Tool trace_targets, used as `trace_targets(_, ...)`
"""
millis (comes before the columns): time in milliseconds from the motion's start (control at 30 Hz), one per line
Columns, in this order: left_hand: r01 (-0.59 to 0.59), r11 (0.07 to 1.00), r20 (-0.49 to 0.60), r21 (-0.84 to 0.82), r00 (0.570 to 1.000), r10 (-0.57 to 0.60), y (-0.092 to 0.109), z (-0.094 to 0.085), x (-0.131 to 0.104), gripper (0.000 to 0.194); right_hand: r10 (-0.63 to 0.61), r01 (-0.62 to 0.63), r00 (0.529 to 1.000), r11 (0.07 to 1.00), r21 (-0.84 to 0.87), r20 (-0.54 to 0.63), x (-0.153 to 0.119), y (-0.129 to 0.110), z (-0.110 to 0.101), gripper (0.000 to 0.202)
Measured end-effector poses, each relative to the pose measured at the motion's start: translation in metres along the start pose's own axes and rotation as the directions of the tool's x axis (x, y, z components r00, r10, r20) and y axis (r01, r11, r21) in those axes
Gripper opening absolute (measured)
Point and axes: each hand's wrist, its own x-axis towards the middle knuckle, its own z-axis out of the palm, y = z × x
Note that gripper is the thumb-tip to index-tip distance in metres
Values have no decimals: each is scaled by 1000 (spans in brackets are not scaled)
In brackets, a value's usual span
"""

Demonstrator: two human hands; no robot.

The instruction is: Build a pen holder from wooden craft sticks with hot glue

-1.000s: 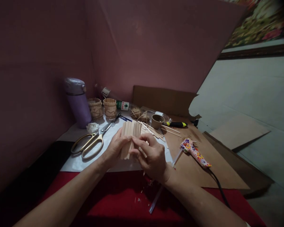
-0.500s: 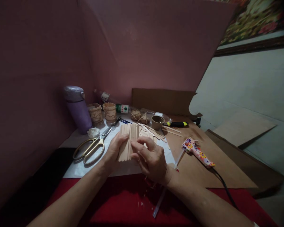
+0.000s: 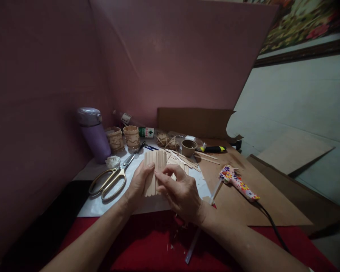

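Fingers of the left hand (image 3: 139, 180) and right hand (image 3: 184, 190) are clamped on opposite sides of a ribbed panel of flat, round-ended wooden sticks (image 3: 151, 179), above the white sheet (image 3: 93, 204) on the bench.

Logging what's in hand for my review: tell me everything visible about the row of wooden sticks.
The row of wooden sticks is pale and wood-like: flat, round-ended sticks side by side, lengthwise away from the wearer, above the white sheet. The left hand holds its left side, thumb on the face; the right hand's fingertips meet the face and hide its lower right. Any glue can't be made out.
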Motion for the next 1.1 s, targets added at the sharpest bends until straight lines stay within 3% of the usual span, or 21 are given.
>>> trace_targets(100, -22, 1000, -19, 17, 1000, 22, 1, 2, 0, 52, -9, 9, 1000, 1000, -10, -4, 0, 1, 0, 38)
trace_targets(267, -143, 977, -53, 158, 987, 153, -4, -3, 8, 48, 15, -15, 1000, 1000, 8, 10, -1, 2, 3, 37)
trace_targets(433, -317, 871, -44, 376, 933, 358, -10, -10, 11, 48, 208, -205, 978, 971, 122, -16, -2, -1, 8, 22)
trace_targets(500, -353, 816, -33, 458, 910, 412, -10, -11, 10, 51, 356, -352, 934, 916, 192, 11, 0, -4, 10, 16)
trace_targets(633, -376, 710, -24, 596, 875, 483, -9, -7, 8, 61, 595, -608, 787, 701, 372, 163, 3, -7, 13, 11)
trace_targets(833, -353, 699, 2, 622, 893, 450, -10, -7, 8, 64, 702, -729, 617, 339, 595, 355, 6, -2, 18, 22)
trace_targets(967, -323, 750, -30, 577, 910, 414, -12, -11, 12, 59, 707, -719, 578, 206, 664, 407, 9, -1, 17, 21)
trace_targets(1033, -312, 805, -69, 504, 915, 398, -13, -12, 14, 57, 724, -701, 592, 246, 669, 353, 10, 1, 15, 21)
trace_targets(1100, -316, 850, -128, 422, 907, 401, -12, -11, 16, 57, 744, -669, 622, 342, 660, 244, 11, 6, 13, 20)
